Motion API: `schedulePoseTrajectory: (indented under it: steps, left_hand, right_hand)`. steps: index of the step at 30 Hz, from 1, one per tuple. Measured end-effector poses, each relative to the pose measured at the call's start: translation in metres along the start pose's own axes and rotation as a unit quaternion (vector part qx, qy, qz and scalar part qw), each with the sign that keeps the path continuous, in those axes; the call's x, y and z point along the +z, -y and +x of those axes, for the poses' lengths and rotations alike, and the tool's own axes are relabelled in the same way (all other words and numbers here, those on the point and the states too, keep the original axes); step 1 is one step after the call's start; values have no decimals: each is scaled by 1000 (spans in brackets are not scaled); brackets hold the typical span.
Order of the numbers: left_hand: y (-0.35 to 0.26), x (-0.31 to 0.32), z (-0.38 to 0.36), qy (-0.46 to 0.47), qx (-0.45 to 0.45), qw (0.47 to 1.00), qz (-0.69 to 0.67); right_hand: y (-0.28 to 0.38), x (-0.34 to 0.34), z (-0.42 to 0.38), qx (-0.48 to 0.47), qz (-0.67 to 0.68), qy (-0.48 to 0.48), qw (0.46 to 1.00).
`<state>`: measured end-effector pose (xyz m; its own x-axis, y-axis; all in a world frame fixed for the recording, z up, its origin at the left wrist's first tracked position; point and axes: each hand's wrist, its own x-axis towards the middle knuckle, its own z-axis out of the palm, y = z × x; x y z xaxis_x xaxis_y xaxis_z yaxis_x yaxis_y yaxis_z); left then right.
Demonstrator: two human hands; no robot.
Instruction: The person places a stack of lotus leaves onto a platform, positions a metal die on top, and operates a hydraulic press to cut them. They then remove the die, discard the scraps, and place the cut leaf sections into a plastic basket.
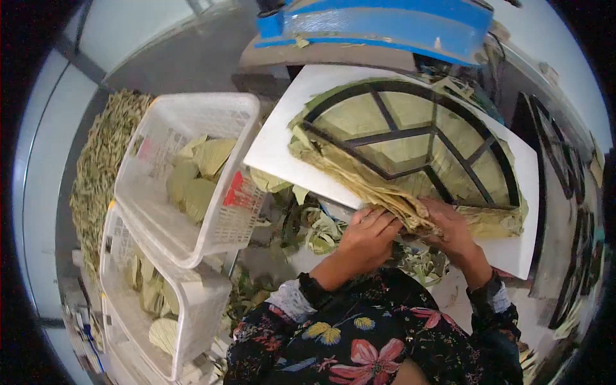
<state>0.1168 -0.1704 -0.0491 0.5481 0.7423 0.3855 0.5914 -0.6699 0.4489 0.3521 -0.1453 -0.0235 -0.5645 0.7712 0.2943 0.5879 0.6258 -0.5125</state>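
A thick stack of dried green-brown leaves (350, 174) lies on a white board (276, 144). On top of it rests a black fan-shaped metal frame (393, 136) divided by several bars, with leaf showing through the gaps. My left hand (367, 239) grips the bunched near edge of the stack, fingers curled over it. Close beside it, my right hand (453, 234) is closed around the same leaf edge, where the bundle sticks out past the frame. The fingertips of the right hand are partly hidden by the leaves.
Two white plastic baskets (192, 102) with leaves inside stand at left, beside a large heap of leaves (106, 160). A blue machine (385, 25) sits beyond the board. More black frames (558, 147) are at right. Leaf scraps (420, 262) lie below the board.
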Motion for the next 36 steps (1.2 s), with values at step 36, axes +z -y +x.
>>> schedulePoseTrajectory:
  steps: [36]
  left_hand:
    - [-52, 57, 222, 196, 335, 919, 72]
  right_hand:
    - [29, -2, -81, 363, -84, -354, 858]
